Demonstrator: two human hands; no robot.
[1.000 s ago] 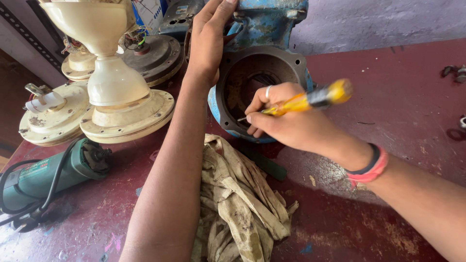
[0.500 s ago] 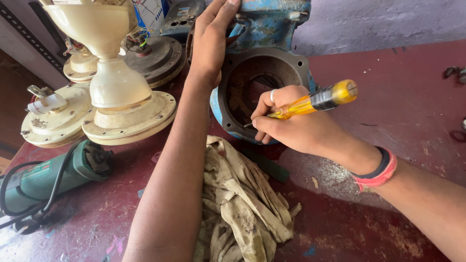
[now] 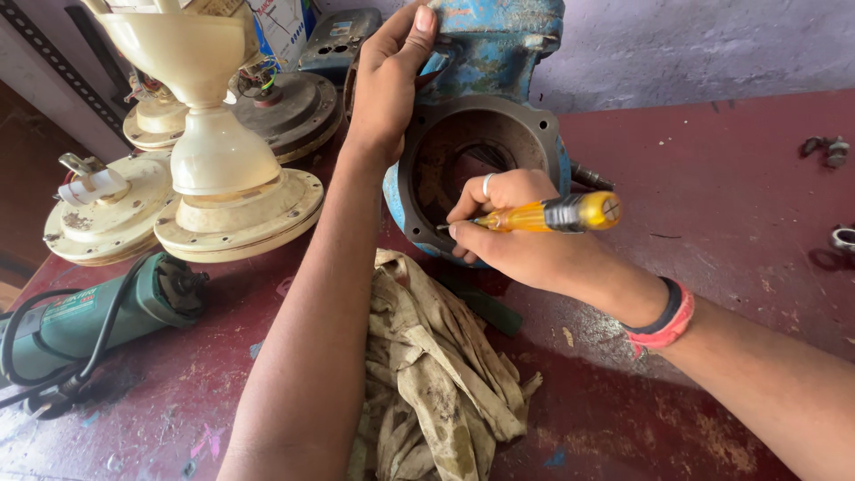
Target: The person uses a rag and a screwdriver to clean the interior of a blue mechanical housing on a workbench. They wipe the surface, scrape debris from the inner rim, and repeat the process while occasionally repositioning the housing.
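A blue motor housing (image 3: 499, 53) with a round grey open end (image 3: 525, 120) lies on a dark red bench (image 3: 730, 187). My left hand (image 3: 385, 76) grips its upper left side. My right hand (image 3: 517, 232) holds a yellow-handled screwdriver (image 3: 543, 215), its metal tip resting on the lower left of the grey rim. A ring is on one finger and red and black bands circle the right wrist. The housing's inside is dark and rusty.
A dirty crumpled rag (image 3: 436, 365) lies under my arms. Cream ceiling-fan motors (image 3: 236, 209) and a grey one (image 3: 294, 107) stand at the left. A green angle grinder (image 3: 89, 312) with its cable lies at the front left. Small metal parts (image 3: 828, 150) lie far right.
The screwdriver handle has dropped from tilted-up to nearly level, and my right hand has shifted slightly left and down along the rim. My left hand keeps its grip.
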